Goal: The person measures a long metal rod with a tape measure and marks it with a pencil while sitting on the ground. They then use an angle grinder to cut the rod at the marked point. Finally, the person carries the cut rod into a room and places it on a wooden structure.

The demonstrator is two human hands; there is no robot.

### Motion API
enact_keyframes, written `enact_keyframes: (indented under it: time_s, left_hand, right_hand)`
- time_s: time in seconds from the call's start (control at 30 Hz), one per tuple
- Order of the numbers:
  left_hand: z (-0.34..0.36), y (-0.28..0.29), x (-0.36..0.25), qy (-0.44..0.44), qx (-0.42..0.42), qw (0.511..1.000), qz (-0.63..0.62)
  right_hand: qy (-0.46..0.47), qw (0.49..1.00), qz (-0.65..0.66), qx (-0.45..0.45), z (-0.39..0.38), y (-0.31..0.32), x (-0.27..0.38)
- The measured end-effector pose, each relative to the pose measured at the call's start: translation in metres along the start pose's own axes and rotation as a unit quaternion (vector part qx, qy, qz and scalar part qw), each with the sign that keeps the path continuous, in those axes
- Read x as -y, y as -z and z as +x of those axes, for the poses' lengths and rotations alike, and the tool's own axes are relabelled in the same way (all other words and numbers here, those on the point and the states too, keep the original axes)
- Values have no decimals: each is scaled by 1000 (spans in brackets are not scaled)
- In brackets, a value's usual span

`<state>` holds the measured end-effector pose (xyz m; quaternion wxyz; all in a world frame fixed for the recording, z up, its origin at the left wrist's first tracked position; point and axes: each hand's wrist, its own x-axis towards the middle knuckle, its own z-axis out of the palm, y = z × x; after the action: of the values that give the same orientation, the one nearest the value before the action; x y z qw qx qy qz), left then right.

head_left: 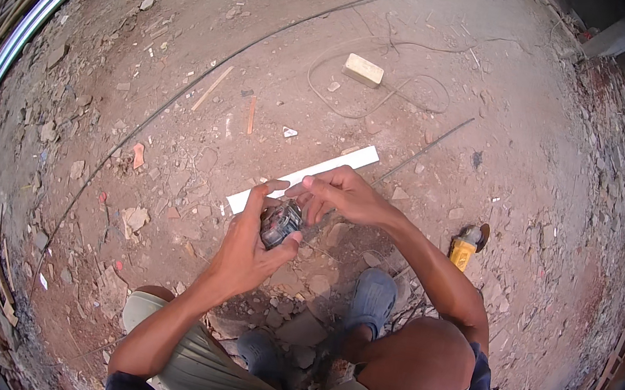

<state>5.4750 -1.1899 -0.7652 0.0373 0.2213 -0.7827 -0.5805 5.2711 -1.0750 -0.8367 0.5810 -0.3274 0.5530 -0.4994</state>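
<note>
Left hand (243, 251) clamps a dark compact device (277, 227) between thumb and fingers, seemingly steadying it for the right hand (340, 194), curled just beside it (pinching anything? I can't tell). White strip (323, 169) lies just beyond both.

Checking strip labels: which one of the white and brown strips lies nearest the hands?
The white strip, partly hidden by the right hand; the two shorter brown strips lie farther off.
</note>
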Motion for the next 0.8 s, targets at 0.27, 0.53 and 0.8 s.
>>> enact_keyframes:
  time_s: [0.27, 0.53, 0.8]
  left_hand:
    - [7, 1, 10, -11, 16, 995, 100]
    - [7, 37, 36, 68, 89, 974, 195]
    - [25, 43, 117, 104, 73, 953, 274]
  right_hand:
    - [-3, 999, 34, 15, -19, -17, -9]
    - [28, 994, 19, -106, -37, 78, -14]
    - [67, 784, 125, -604, -137, 278, -74]
